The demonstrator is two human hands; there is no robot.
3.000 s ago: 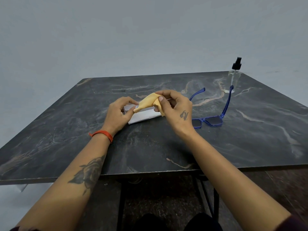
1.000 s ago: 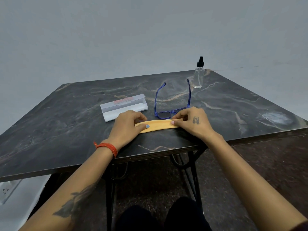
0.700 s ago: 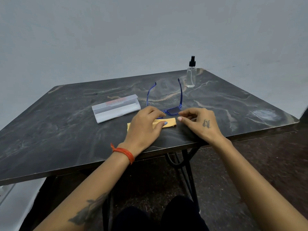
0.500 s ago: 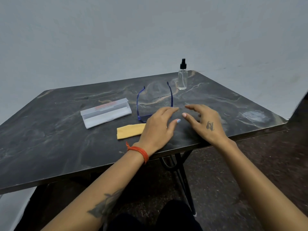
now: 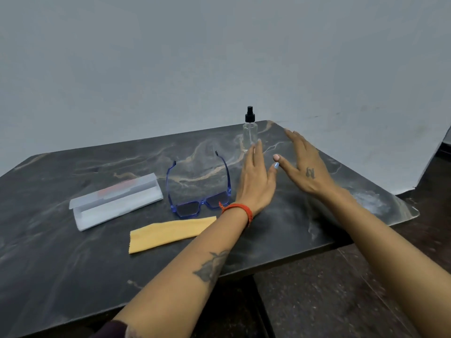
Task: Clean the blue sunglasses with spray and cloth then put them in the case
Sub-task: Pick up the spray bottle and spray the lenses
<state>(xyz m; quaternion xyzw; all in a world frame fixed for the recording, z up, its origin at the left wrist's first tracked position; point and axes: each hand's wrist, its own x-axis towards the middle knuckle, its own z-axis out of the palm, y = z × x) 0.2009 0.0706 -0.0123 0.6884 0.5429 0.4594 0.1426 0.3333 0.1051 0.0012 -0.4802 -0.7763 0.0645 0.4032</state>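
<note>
The blue sunglasses (image 5: 199, 189) lie on the dark marble table (image 5: 73, 264) with their arms unfolded and pointing away from me. A folded yellow cloth (image 5: 168, 232) lies flat just in front of them. Left of the glasses sits the translucent white case (image 5: 114, 202). A clear spray bottle (image 5: 250, 130) with a black nozzle stands at the far edge. My left hand (image 5: 256, 181) stretches toward the bottle with straight fingers, its fingertips just in front of the bottle. My right hand (image 5: 302, 164) hovers to the right of it, fingers spread, holding nothing.
The table's right corner (image 5: 412, 212) and near edge drop to a dark speckled floor (image 5: 341, 301). A plain grey wall stands behind the table.
Both hands let go of the folded cloth, which now lies flat on the table. They have moved away from me and to the right, toward the spray bottle. The camera has swung rightward.
</note>
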